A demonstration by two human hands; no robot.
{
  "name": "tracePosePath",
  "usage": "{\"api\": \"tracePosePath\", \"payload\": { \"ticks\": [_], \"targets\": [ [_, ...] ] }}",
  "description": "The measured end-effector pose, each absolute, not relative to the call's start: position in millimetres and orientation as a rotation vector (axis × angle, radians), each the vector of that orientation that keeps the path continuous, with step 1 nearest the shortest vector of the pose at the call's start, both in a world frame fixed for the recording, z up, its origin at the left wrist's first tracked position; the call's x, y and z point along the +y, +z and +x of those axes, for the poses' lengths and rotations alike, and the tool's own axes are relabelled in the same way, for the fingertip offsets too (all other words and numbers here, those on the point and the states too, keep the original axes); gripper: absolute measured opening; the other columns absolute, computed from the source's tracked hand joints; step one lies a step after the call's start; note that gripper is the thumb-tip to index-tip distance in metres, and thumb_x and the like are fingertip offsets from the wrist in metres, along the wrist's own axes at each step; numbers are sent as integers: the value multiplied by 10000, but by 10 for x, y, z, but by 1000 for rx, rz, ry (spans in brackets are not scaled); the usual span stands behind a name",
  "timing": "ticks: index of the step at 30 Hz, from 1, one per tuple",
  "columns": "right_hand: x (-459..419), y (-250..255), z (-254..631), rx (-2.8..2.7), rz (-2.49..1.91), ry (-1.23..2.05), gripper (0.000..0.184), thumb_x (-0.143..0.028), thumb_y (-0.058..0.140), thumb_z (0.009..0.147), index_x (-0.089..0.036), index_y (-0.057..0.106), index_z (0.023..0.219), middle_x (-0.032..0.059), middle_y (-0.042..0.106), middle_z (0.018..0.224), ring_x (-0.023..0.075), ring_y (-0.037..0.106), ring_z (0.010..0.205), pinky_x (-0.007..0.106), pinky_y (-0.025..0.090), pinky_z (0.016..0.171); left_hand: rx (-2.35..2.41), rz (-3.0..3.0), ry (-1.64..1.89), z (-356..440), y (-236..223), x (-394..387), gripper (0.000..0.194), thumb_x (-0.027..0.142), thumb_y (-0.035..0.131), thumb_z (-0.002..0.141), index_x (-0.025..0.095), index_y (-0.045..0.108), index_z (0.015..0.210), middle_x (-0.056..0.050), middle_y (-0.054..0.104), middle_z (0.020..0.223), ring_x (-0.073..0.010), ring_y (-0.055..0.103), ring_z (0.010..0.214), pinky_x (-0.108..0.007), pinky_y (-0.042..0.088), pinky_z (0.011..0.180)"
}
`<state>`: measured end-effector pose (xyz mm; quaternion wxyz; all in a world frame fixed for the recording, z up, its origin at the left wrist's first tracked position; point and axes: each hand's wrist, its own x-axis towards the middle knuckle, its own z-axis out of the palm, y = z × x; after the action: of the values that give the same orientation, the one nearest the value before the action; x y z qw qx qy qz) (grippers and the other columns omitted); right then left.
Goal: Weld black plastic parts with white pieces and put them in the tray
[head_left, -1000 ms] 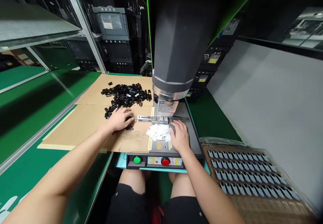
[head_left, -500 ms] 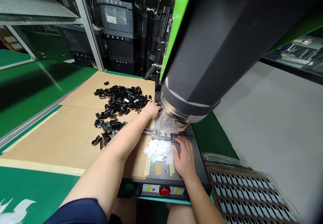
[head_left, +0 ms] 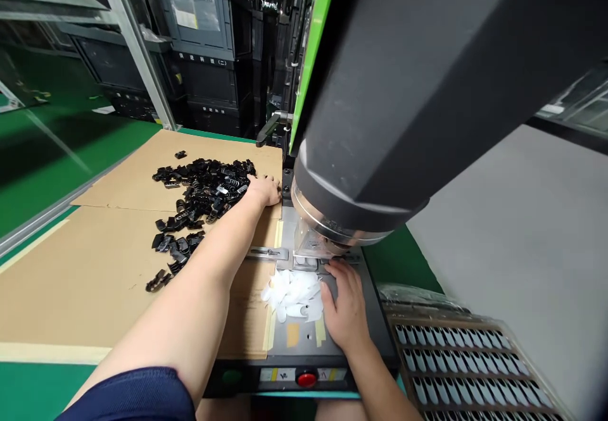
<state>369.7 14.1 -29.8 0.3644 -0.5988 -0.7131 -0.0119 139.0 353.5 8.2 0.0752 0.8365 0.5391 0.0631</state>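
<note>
My left hand [head_left: 266, 190] is at the right edge of a heap of small black plastic parts [head_left: 209, 187], over the brown cardboard. Its fingers look spread, with nothing visible in them. My right hand [head_left: 344, 304] rests on the grey machine bed with thumb and fingers apart; its fingertips touch the side of a small metal fixture [head_left: 304, 263]. Pale oval pieces sit in that fixture, beneath the clear guard [head_left: 313, 240] of the black machine head [head_left: 361, 174]. Close to my right thumb lies a pile of white flat pieces [head_left: 292, 294].
A metal slide bar [head_left: 268, 253] runs left from the fixture. On the front panel are a red button [head_left: 306, 380] and a green one [head_left: 232, 377]. A tray of rows of light oval pieces [head_left: 470, 364] stands low at right. Grey crates [head_left: 199, 16] are stacked behind.
My left hand has moved left, from beside the machine head to the edge of the black heap. My right hand stays by the fixture. The view has shifted slightly.
</note>
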Motion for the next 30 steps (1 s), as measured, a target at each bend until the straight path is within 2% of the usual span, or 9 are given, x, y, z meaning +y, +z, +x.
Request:
{"api": "tracePosePath", "payload": {
  "ticks": [3,7,11,18,22,27,30],
  "targets": [
    [149,-311,3698,-1828,-1530,-43,319,-307,555,1045,-253,603,1356,134,651,1392,352,544,1388,621,494,1140,1742,2515,26,1162,106,3408,592,512,597,972,203,610,1478,-244,558,1516,-509,451,1422,-851,240,1136],
    [161,-318,3682,-1815,-1507,-48,305,-300,563,1034,-241,626,1326,139,661,1378,355,548,1384,627,482,1156,1843,2530,-24,700,122,3082,544,457,471,1000,185,593,1455,-253,547,1522,-471,475,1381,-802,278,1134],
    [174,-328,3670,-1805,-1504,-73,299,-308,564,1024,-224,652,1298,148,668,1364,363,552,1371,634,482,1153,1870,2523,-24,300,136,2660,526,432,433,994,165,601,1415,-253,559,1495,-465,475,1388,-763,300,1139],
    [165,-328,3635,-1783,-1478,-119,295,-300,559,1014,-221,677,1272,147,677,1340,357,551,1357,625,479,1152,1827,2550,-42,18,184,1919,451,466,437,1009,220,651,1321,-200,620,1427,-397,518,1374,-583,433,1103],
    [157,-329,3612,-1773,-1483,-153,269,-291,571,1007,-207,680,1238,149,677,1333,353,547,1353,602,481,1154,1789,2577,-42,36,268,1787,439,513,424,1030,241,696,1242,-165,680,1328,-361,597,1297,-551,425,1122],
    [150,-332,3606,-1786,-1483,-181,276,-278,567,999,-192,677,1238,162,678,1328,345,546,1343,589,484,1148,1600,2603,142,317,345,1929,539,549,351,1060,298,612,1459,-94,556,1578,-290,547,1413,-464,414,1187],
    [137,-325,3607,-1782,-1488,-182,276,-263,555,992,-188,681,1226,163,681,1311,339,551,1327,575,490,1135,1538,2602,99,371,313,1930,492,513,392,1043,292,699,1358,-76,649,1479,-269,609,1337,-418,450,1162]
  ]
}}
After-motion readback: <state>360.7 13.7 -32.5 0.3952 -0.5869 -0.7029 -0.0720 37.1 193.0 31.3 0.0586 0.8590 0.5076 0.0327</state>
